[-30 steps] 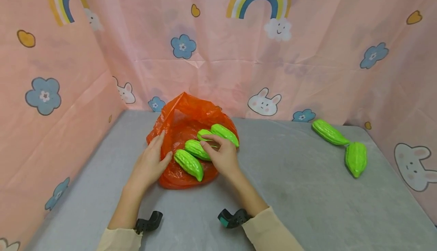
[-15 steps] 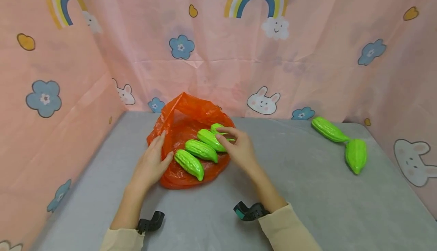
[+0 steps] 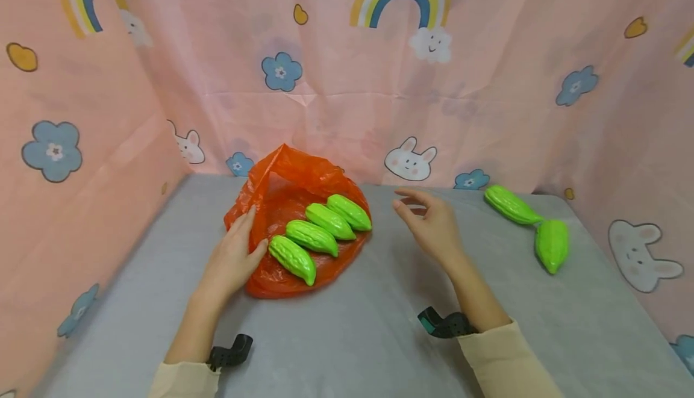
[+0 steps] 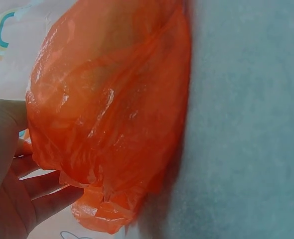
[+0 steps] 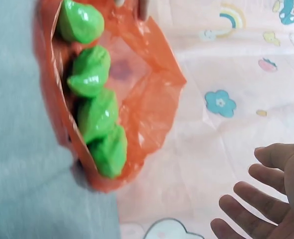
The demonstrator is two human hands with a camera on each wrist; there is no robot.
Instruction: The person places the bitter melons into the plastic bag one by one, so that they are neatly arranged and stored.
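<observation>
An orange-red plastic bag (image 3: 303, 172) lies with its mouth wide on the left half of the table. Inside it, several bright green bitter melons sit side by side in a slanting row, the nearest bitter melon (image 3: 293, 259) close to my left thumb. My left hand (image 3: 230, 262) rests against the bag's left side with its fingers extended; the left wrist view shows the bag (image 4: 112, 99) beside those fingers. To the right of the bag, my right hand (image 3: 434, 223) hovers above the table, fingers spread and holding nothing, as the right wrist view confirms.
Two more bitter melons lie at the far right: one bitter melon (image 3: 511, 204) near the back edge, the other bitter melon (image 3: 552, 245) just in front of it. A pink patterned cloth (image 3: 336, 109) stands behind and at both sides of the grey table (image 3: 347, 338).
My right hand has moved from over the bitter melons in the bag to the right, leaving the row fully in sight. My left hand stays at the bag.
</observation>
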